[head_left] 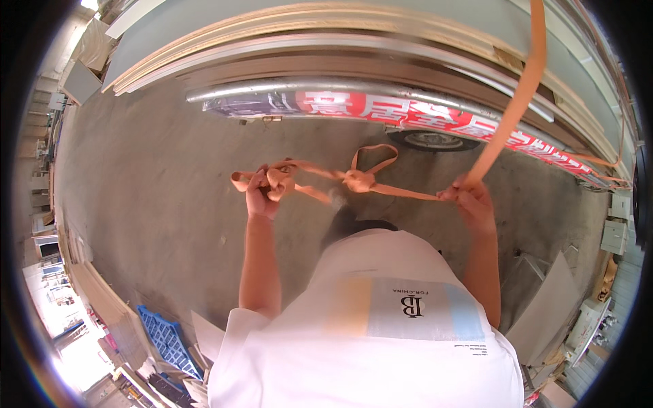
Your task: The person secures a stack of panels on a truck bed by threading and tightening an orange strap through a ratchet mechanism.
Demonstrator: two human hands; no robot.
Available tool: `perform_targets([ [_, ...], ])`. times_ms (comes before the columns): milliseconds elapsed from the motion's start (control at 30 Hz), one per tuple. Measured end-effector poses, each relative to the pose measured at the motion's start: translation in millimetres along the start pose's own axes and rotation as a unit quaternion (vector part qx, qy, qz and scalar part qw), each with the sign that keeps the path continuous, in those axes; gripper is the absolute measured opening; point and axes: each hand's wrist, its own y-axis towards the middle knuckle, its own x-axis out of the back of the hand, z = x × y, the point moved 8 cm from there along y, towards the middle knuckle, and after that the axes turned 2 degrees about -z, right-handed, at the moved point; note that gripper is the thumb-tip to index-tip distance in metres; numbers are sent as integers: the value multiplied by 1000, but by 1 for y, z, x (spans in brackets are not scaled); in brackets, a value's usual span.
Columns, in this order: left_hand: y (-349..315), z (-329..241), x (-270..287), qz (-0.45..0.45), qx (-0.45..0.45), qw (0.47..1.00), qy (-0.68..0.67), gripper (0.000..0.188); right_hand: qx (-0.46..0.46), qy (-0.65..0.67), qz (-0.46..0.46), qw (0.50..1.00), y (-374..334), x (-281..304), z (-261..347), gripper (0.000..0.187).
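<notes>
Our left hand [262, 194] is closed around a bunched wad of the orange strap [408, 193]; our right hand [473, 200] pinches it where it climbs away overhead. Between our hands sits a knot [358, 180] with a loop. The strap looks light, limp and flat, likely grippy enough; we judge holds best close beside the knot. Beyond our hands lie a concrete floor [149, 177], a loaded cart [422, 115] and stacked boards [272, 27].
</notes>
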Motion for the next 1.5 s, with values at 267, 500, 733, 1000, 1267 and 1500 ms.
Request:
perform_targets([
  [267,-165,12,-129,157,-95,982,-53,34,-163,-244,-36,955,-12,42,-133,17],
  [500,-243,-1,-184,182,-175,967,-43,39,-269,7,73,960,-7,-23,-203,22],
  [733,-254,3,-211,238,-191,951,-48,40,-198,-47,130,970,-6,-82,-179,23],
  [1000,-235,-45,-153,188,-257,946,63,27,-7,180,107,978,30,-57,-51,31],
  [1267,-192,38,-151,239,-81,930,267,19,-4,228,127,965,21,-81,29,31],
  [1500,-154,144,-188,342,-34,752,563,38,-68,168,72,981,-3,-113,30,30],
])
